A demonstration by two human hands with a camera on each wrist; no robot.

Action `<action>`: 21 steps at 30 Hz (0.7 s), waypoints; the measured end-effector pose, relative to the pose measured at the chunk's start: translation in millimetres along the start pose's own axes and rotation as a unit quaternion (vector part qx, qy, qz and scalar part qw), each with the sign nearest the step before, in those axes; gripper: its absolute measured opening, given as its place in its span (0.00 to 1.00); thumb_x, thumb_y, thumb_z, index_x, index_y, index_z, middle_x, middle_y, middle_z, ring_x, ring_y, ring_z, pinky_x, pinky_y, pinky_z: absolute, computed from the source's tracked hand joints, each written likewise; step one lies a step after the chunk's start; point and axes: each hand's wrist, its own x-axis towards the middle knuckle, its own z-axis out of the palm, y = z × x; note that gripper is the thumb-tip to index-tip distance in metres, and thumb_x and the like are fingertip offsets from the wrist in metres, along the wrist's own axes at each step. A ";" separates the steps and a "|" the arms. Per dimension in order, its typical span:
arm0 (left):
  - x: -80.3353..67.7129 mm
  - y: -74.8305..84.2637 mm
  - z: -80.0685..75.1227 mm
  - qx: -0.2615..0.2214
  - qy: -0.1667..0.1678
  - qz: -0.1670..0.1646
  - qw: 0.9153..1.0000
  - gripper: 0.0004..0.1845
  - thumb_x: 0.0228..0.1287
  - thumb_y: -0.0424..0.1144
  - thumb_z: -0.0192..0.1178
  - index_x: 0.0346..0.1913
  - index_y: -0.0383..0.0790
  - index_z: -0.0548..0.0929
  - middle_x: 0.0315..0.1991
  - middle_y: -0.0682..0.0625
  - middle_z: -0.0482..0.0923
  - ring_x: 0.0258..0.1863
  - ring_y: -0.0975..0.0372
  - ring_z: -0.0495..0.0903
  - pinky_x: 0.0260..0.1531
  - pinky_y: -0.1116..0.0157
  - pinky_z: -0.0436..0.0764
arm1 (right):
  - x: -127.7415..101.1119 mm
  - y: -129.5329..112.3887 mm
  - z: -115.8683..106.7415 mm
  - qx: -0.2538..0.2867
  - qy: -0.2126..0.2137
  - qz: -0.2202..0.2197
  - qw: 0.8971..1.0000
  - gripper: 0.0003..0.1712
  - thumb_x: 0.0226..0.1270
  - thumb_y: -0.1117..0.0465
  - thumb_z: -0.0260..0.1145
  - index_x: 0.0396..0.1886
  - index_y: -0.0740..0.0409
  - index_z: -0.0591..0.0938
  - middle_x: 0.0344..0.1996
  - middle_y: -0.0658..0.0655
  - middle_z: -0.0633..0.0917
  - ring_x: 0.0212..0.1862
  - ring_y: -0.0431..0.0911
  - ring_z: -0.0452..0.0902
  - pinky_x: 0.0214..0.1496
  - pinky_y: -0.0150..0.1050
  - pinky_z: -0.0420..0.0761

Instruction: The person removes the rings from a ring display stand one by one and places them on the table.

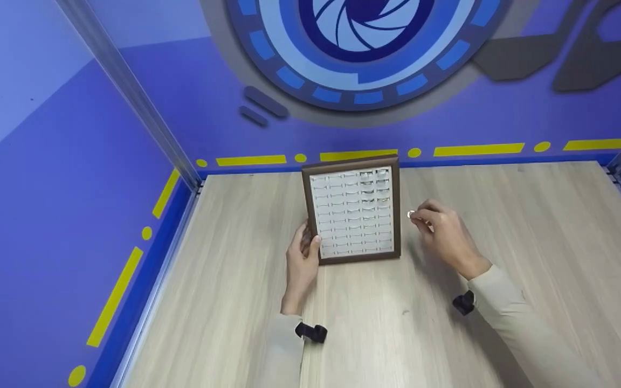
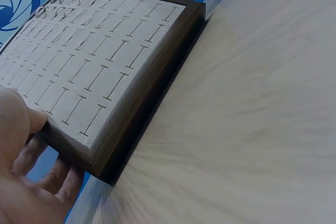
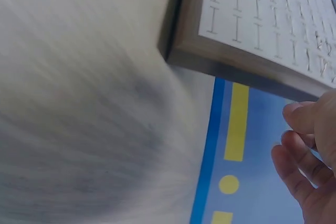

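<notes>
A ring display tray (image 1: 351, 213) with a brown wooden frame and a white slotted pad stands tilted up on the table. Several rings (image 1: 382, 183) sit in slots near its upper right corner. My left hand (image 1: 302, 264) grips the tray's lower left edge, thumb on the front and fingers behind; the left wrist view shows that hand (image 2: 31, 166) at the frame. Just right of the tray, apart from it, my right hand (image 1: 445, 234) pinches a small shiny ring (image 1: 411, 214) between thumb and fingertips. In the right wrist view the ring cannot be made out at the fingers (image 3: 302, 156).
The wooden tabletop (image 1: 224, 302) spreads around the tray. Behind it rises a blue printed wall (image 1: 170, 102) with yellow marks, and another panel (image 1: 30, 226) bounds the left side. A metal post (image 1: 132, 97) stands at the back left corner.
</notes>
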 end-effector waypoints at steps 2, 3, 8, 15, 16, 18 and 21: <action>0.2 -0.3 0.1 -0.002 0.000 0.001 1.000 0.28 0.79 0.30 0.59 0.78 0.35 0.69 0.70 0.34 0.78 0.68 0.45 0.81 0.69 0.55 0.81 | -3.2 2.9 0.6 0.000 -0.002 0.008 1.000 0.06 0.65 0.76 0.75 0.36 0.63 0.91 0.37 0.56 0.87 0.37 0.48 0.87 0.37 0.42 0.90; 0.4 -0.5 0.2 -0.003 0.000 0.001 1.000 0.28 0.79 0.30 0.59 0.78 0.35 0.70 0.70 0.34 0.78 0.68 0.45 0.81 0.69 0.55 0.81 | -4.7 4.4 0.8 0.000 -0.005 0.011 1.000 0.06 0.65 0.76 0.75 0.36 0.63 0.91 0.37 0.56 0.87 0.36 0.48 0.87 0.37 0.42 0.90; 0.6 -0.1 0.2 -0.010 -0.002 0.000 1.000 0.28 0.79 0.30 0.59 0.79 0.35 0.70 0.70 0.35 0.79 0.68 0.46 0.81 0.69 0.55 0.82 | -12.1 12.7 4.3 0.000 -0.013 0.026 1.000 0.06 0.65 0.76 0.74 0.36 0.62 0.91 0.37 0.57 0.87 0.35 0.48 0.86 0.35 0.44 0.90; 0.5 0.5 -0.4 -0.001 0.000 -0.005 1.000 0.28 0.80 0.31 0.59 0.79 0.35 0.69 0.71 0.35 0.77 0.69 0.45 0.80 0.70 0.54 0.81 | -19.4 21.5 8.0 0.007 -0.046 0.074 0.996 0.06 0.65 0.77 0.72 0.37 0.65 0.91 0.38 0.59 0.87 0.37 0.52 0.88 0.38 0.48 0.92; 0.6 0.6 -0.4 0.000 -0.001 -0.006 1.000 0.29 0.80 0.31 0.59 0.79 0.35 0.69 0.72 0.35 0.77 0.69 0.46 0.80 0.70 0.54 0.81 | -20.3 22.6 8.3 0.006 -0.051 0.080 0.996 0.06 0.65 0.77 0.72 0.38 0.66 0.91 0.38 0.59 0.87 0.38 0.53 0.88 0.39 0.48 0.92; 0.6 0.6 -0.3 -0.002 -0.002 -0.007 1.000 0.29 0.80 0.31 0.58 0.79 0.35 0.69 0.72 0.35 0.77 0.68 0.46 0.80 0.70 0.54 0.81 | -22.3 24.8 9.2 0.001 -0.059 0.090 0.994 0.07 0.64 0.77 0.72 0.38 0.66 0.91 0.38 0.59 0.87 0.39 0.53 0.88 0.39 0.49 0.91; 0.7 0.9 -0.2 -0.003 -0.002 -0.007 1.000 0.29 0.79 0.30 0.58 0.79 0.35 0.68 0.71 0.35 0.77 0.68 0.46 0.81 0.69 0.54 0.81 | -25.4 28.1 11.0 -0.008 -0.068 0.095 0.993 0.07 0.63 0.77 0.72 0.38 0.66 0.91 0.38 0.59 0.87 0.38 0.53 0.87 0.38 0.48 0.91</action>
